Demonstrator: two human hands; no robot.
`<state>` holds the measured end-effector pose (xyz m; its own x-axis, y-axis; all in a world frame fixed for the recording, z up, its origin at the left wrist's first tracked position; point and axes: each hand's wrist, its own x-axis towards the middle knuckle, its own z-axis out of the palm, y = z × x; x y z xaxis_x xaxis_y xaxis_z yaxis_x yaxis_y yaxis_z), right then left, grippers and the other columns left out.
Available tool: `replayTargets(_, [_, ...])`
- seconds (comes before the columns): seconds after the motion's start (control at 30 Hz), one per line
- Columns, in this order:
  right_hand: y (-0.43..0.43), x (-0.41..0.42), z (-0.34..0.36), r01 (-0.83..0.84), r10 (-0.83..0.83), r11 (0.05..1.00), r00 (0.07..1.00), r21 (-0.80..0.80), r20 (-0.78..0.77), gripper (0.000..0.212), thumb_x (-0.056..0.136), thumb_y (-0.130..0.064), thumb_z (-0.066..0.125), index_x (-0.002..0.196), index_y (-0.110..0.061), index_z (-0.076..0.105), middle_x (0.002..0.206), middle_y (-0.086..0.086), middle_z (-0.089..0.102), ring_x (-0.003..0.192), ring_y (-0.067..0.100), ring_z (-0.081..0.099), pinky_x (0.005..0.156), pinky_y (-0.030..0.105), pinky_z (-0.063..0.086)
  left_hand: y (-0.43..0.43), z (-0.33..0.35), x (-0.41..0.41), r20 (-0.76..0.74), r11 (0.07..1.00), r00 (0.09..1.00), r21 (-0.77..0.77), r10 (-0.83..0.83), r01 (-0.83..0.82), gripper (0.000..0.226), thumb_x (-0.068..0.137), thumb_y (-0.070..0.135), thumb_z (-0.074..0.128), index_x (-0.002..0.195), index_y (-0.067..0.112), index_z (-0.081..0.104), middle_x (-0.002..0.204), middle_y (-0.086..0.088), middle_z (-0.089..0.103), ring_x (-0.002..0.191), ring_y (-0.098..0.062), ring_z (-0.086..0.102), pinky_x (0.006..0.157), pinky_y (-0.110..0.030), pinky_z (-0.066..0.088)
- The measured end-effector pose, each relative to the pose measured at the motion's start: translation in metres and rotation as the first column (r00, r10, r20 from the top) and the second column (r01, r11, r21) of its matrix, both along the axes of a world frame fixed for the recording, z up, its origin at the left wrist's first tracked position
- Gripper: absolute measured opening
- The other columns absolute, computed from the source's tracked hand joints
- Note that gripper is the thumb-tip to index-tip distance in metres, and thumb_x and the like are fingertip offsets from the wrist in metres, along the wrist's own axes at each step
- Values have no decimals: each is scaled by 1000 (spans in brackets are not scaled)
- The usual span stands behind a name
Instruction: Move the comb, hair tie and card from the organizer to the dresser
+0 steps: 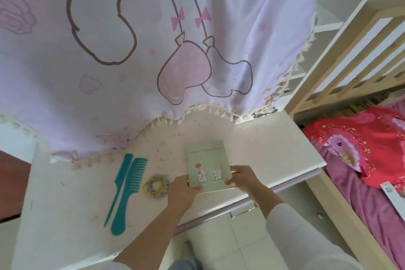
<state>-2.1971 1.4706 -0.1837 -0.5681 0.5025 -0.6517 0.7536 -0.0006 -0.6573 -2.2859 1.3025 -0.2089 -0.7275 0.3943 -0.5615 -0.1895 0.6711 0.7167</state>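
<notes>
both hands hold the pale green card (208,165) over the near part of the white dresser (274,144) top. the left hand (183,188) pinches the card's lower left corner, thumb on the printed face and the other fingers hidden underneath. the right hand (243,176) grips the lower right edge the same way, fingers closed on it. the card face shows 2 small cartoon rabbits and a red dot (whether its far end touches the surface, i cannot tell). left of the card, 2 teal combs (126,190) lie side by side on the dresser, handles toward the person. the hair tie (156,186), a grey scrunchie with a yellow band, rests between the combs and the left hand. a pale purple cartoon-print cloth (153,50) hangs behind, its tasselled hem draped on the dresser's back edge.
</notes>
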Motion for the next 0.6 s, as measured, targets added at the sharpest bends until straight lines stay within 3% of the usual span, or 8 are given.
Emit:
replayTargets(0.2, [17, -26, -12, -52, 48, 996, 998, 71, 47, 53, 72, 12, 64, 121, -8, 65, 103, 14, 71, 96, 28, 64, 82, 28, 46, 13, -16, -10, -67, 997, 997, -66, -33, 29, 28, 73, 18, 70, 101, 16, 72, 99, 2, 75, 76, -12, 63, 50, -12, 38])
replayTargets(0.4, [19, -30, -20, -111, 101, 985, 992, 131, 82, 47, 72, 9, 62, 112, -12, 71, 102, 13, 73, 94, 27, 66, 83, 30, 51, 18, -22, -8, -133, 994, 991, -109, -19, 4, 13, 74, 5, 58, 81, 6, 69, 76, -5, 70, 58, -13, 52, 42, -16, 34])
replayTargets(0.53, [20, -29, -20, -123, 112, 986, 989, 115, 91, 40, 72, 7, 63, 106, -12, 73, 97, 9, 74, 89, 25, 65, 76, 26, 47, 18, -21, -6, -129, 993, 992, -116, 8, -24, 11, 74, 0, 57, 80, 3, 66, 77, -7, 68, 63, -18, 55, 46, -20, 38])
replayTargets(0.6, [23, -28, -19, -145, 136, 984, 987, 107, 89, 22, 71, 4, 67, 85, -11, 73, 81, 6, 69, 77, 21, 61, 72, 25, 42, 18, -20, -6, -153, 989, 988, -148, -18, -5, 15, 77, 1, 54, 86, 2, 66, 86, -11, 68, 73, -23, 60, 58, -27, 46])
